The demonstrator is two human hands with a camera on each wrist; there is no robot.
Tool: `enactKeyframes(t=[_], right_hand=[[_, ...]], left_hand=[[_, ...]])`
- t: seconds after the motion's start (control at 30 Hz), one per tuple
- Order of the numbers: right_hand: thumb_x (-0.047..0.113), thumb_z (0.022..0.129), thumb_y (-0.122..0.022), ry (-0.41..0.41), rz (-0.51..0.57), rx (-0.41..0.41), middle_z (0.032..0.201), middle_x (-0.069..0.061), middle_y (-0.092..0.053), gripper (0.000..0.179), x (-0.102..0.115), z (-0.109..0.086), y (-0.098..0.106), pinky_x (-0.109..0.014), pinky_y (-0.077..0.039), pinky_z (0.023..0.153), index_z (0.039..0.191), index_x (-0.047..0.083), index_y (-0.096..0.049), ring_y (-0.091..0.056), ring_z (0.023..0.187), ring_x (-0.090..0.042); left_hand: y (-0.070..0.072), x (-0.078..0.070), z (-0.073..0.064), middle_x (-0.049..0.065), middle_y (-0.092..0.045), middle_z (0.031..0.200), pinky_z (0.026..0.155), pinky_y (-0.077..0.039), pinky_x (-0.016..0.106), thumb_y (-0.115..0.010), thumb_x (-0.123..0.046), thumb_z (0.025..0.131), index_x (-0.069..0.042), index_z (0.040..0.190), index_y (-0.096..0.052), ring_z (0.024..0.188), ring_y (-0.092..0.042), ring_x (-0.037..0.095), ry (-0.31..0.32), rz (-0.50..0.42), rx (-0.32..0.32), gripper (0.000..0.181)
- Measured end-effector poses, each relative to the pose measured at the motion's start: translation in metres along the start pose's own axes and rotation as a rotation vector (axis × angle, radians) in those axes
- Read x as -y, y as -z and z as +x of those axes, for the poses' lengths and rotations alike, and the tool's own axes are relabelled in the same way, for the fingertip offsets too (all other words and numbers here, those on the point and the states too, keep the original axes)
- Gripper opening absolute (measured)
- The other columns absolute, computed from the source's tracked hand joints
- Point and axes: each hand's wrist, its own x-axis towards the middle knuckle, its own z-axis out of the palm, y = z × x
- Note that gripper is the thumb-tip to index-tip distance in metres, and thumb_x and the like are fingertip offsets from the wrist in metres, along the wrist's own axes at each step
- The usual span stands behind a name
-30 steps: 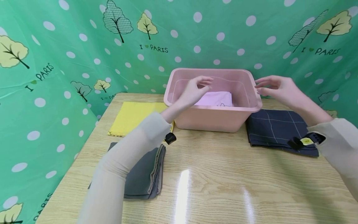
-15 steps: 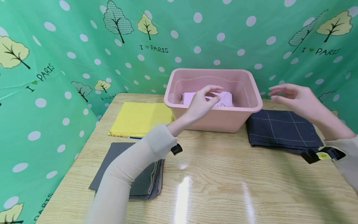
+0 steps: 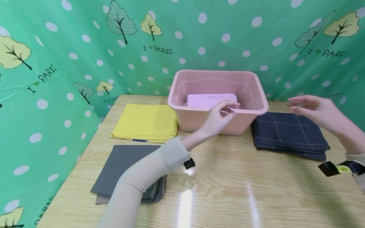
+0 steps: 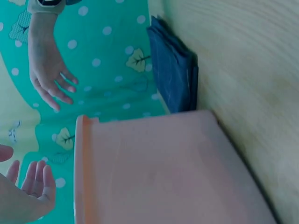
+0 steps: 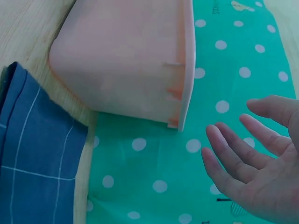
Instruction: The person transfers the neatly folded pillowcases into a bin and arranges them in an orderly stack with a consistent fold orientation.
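A pink plastic tub (image 3: 211,122) stands at the back middle of the table, with a folded light-pink cloth (image 3: 208,98) lying inside. In the head view my left hand (image 3: 218,118) overlaps the tub's front rim, fingers loosely bent and holding nothing. My right hand (image 3: 316,110) hovers to the right of the tub, above a folded navy cloth (image 3: 288,131) with thin white lines. Its fingers are relaxed and spread apart in the right wrist view, with nothing in them. The left wrist view shows the tub's outer wall (image 4: 154,172) beside my left hand (image 4: 28,193).
Left of the tub lies a folded yellow cloth (image 3: 145,122). Nearer, partly behind my left sleeve (image 3: 148,177), is a folded dark grey cloth (image 3: 119,163). A green dotted curtain (image 3: 199,34) hangs behind the wooden table (image 3: 222,183).
My left hand has come from over the tub's inside toward its front and right. My right hand has left the tub's right rim and moved right and nearer. The cloths stay put.
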Motion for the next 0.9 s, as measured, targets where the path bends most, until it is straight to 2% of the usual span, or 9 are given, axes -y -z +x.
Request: enactKeyframes(t=[0.03, 0.17, 0.37, 0.4, 0.47, 0.67, 0.9], right_hand=[[0.038, 0.089, -0.048, -0.006, -0.002, -0.004, 0.097, 0.019, -0.05, 0.049, -0.003, -0.001, 0.0, -0.01, -0.038, 0.062, 0.126, 0.006, -0.044, -0.046, 0.075, 0.017], [0.036, 0.09, -0.047, -0.018, 0.022, -0.012, 0.094, 0.024, -0.049, 0.05, -0.015, -0.005, -0.002, -0.004, -0.037, 0.06, 0.127, 0.002, -0.042, -0.047, 0.073, 0.018], [0.036, 0.09, -0.046, -0.025, 0.028, -0.04, 0.09, 0.029, -0.047, 0.052, -0.031, -0.009, -0.004, -0.006, -0.039, 0.059, 0.126, -0.001, -0.041, -0.047, 0.072, 0.018], [0.037, 0.09, -0.046, -0.031, 0.026, -0.044, 0.087, 0.034, -0.041, 0.052, -0.034, -0.01, -0.005, -0.006, -0.039, 0.059, 0.126, -0.001, -0.041, -0.046, 0.071, 0.018], [0.037, 0.09, -0.046, -0.038, 0.028, -0.046, 0.089, 0.033, -0.04, 0.053, -0.039, -0.011, -0.005, -0.005, -0.038, 0.06, 0.127, -0.001, -0.041, -0.046, 0.071, 0.018], [0.035, 0.091, -0.044, -0.043, 0.035, -0.05, 0.092, 0.031, -0.039, 0.053, -0.053, -0.015, -0.008, -0.004, -0.037, 0.06, 0.129, -0.003, -0.039, -0.044, 0.071, 0.02], [0.03, 0.093, -0.042, -0.033, 0.067, -0.051, 0.086, 0.04, -0.038, 0.05, -0.068, -0.018, -0.012, -0.005, -0.039, 0.06, 0.127, -0.006, -0.037, -0.045, 0.072, 0.02]], left_hand=[[-0.003, 0.001, -0.001, 0.017, -0.059, 0.108, 0.076, -0.044, 0.016, -0.054, 0.005, 0.081, 0.005, 0.108, -0.056, 0.091, -0.058, 0.023, -0.003, -0.008, 0.006, 0.027], [-0.014, 0.005, -0.007, 0.016, -0.059, 0.108, 0.075, -0.044, 0.016, -0.054, 0.006, 0.081, 0.004, 0.109, -0.056, 0.09, -0.058, 0.021, 0.006, -0.016, 0.026, 0.027], [-0.029, 0.014, -0.013, 0.014, -0.06, 0.105, 0.074, -0.045, 0.015, -0.053, 0.007, 0.08, 0.003, 0.107, -0.057, 0.087, -0.059, 0.016, 0.028, -0.004, 0.04, 0.027], [-0.031, 0.015, -0.014, 0.014, -0.06, 0.105, 0.074, -0.045, 0.015, -0.052, 0.007, 0.08, 0.003, 0.107, -0.057, 0.087, -0.059, 0.016, 0.033, -0.01, 0.043, 0.028], [-0.035, 0.018, -0.016, 0.014, -0.06, 0.104, 0.074, -0.045, 0.015, -0.052, 0.007, 0.08, 0.003, 0.107, -0.057, 0.087, -0.059, 0.015, 0.045, -0.016, 0.047, 0.028], [-0.046, 0.024, -0.022, 0.016, -0.06, 0.102, 0.074, -0.044, 0.015, -0.053, 0.006, 0.081, 0.004, 0.108, -0.056, 0.086, -0.058, 0.017, 0.052, -0.027, 0.048, 0.027], [-0.062, 0.035, -0.029, 0.018, -0.061, 0.101, 0.074, -0.044, 0.013, -0.052, 0.009, 0.079, 0.005, 0.106, -0.057, 0.085, -0.059, 0.022, 0.072, -0.052, 0.038, 0.027]])
